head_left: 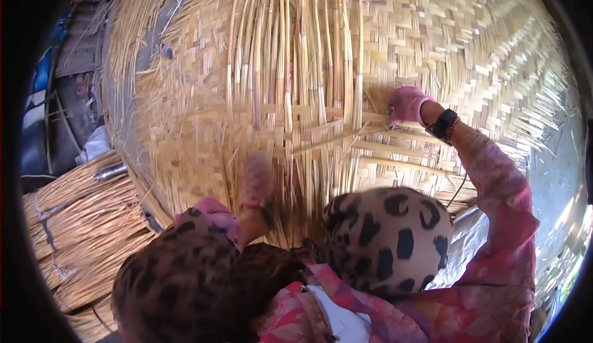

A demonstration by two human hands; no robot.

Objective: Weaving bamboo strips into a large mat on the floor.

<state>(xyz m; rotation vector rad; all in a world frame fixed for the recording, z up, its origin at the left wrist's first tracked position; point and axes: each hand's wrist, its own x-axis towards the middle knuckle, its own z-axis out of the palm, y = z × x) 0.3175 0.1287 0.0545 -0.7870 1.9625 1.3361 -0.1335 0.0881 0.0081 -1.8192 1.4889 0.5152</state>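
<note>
A large woven mat of split reed [426, 40] spreads in front of me, its long, unwoven strips [290, 46] running away from my body through the middle. At its right part is my right hand [407, 105], in a pink glove and with fingers closed at the end of a slanting reed strip [333, 140] that crosses the long ones. My left hand [257, 179], low over the mat near my knees, is smeared by motion, so its fingers cannot be made out. Nothing plainly shows in it.
My knees in spotted cloth [388, 241] press close to the mat's near edge. A bundle of thin reeds [92, 225] lies at the lower left, with a shiny metal cylinder [111, 172] on it. Grey ground [556, 176] borders the mat on the right.
</note>
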